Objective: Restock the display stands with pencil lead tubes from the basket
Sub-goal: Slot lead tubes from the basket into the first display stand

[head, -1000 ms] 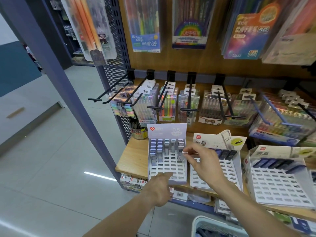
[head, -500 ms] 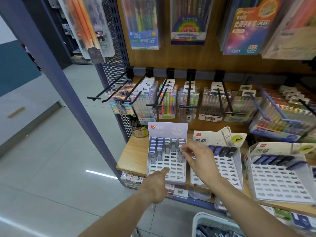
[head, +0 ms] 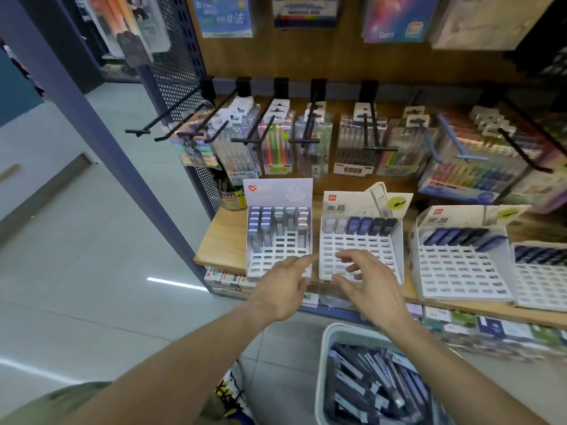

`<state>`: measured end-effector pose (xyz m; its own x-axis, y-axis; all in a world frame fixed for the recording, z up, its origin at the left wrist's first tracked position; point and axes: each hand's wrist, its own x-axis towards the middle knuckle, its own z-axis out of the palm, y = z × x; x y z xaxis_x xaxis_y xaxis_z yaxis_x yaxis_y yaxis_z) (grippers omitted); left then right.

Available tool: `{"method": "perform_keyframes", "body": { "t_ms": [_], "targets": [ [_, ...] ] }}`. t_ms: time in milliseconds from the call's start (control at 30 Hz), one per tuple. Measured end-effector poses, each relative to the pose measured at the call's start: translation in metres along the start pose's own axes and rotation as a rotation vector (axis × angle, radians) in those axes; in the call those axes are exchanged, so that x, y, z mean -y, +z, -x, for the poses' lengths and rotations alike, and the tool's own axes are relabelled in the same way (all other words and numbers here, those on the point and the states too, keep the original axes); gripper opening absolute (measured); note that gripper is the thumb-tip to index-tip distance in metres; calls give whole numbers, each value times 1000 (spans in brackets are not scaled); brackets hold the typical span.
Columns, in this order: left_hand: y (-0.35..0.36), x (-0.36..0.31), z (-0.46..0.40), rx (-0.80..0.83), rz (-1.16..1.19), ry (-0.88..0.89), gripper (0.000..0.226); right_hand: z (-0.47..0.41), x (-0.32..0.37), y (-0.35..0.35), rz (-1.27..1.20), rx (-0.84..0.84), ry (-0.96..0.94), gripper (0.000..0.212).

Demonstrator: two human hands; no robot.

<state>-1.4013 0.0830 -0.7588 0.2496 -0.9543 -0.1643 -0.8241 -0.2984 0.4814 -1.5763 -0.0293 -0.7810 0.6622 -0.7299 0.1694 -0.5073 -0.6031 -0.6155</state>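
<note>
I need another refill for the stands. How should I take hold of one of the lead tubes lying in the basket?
Come straight down through the open top of the basket and pinch one tube on top of the pile across its narrow sides, near the middle. They are slim flat sticks lying criss-crossed, so their ends are partly buried. Both hands look empty.

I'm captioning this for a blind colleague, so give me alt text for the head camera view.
Two empty hands, left hand and right hand, hover open before partly filled white pencil lead display stands on a wooden shelf. Below, a pale basket holds many dark lead tubes; pen packs hang on hooks above.
</note>
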Motion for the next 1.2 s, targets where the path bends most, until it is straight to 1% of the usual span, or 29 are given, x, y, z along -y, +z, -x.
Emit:
{"method": "perform_keyframes", "body": {
  "t_ms": [133, 200, 267, 333, 433, 500, 567, 633, 733, 800, 867, 967, 1067, 1200],
  "targets": [
    [34, -23, 10, 57, -53, 75, 53, 51, -43, -19, -8, 79, 124, 32],
    [64, -38, 20, 112, 3, 64, 50, 81, -69, -28, -10, 133, 228, 23],
    [98, -54, 31, 177, 83, 13, 46, 112, -94, -34, 6, 209, 349, 13],
    [131, -70, 40, 261, 143, -66, 43, 140, -120, -34, 42, 308, 479, 7],
    [174, -84, 55, 347, 149, -171, 41, 165, -144, -24, 26, 446, 641, 15],
    [196, -88, 62, 384, 146, -220, 38, 171, -146, -16, 44, 531, 643, 17],
    [205, -92, 65, 401, 125, -218, 39, 174, -147, -7, 48, 546, 639, 18],
    [210, -93, 62, 399, 78, -179, 43, 174, -148, -1, 94, 508, 636, 23],
    [215, -86, 54, 396, 4, -108, 52, 173, -151, 3, 157, 404, 625, 38],
    [217, -83, 46, 419, -25, -79, 59, 171, -153, 5, 190, 390, 590, 45],
    [220, -80, 40, 433, -56, -44, 65, 169, -155, 6, 222, 392, 560, 47],
    [226, -73, 34, 458, -136, 5, 68, 169, -159, 11, 223, 376, 545, 43],
    [233, -64, 35, 478, -192, 47, 69, 171, -159, 19, 190, 409, 550, 32],
    [241, -58, 33, 431, -253, 116, 69, 179, -155, 32, 181, 452, 514, 28]
  ]
}}
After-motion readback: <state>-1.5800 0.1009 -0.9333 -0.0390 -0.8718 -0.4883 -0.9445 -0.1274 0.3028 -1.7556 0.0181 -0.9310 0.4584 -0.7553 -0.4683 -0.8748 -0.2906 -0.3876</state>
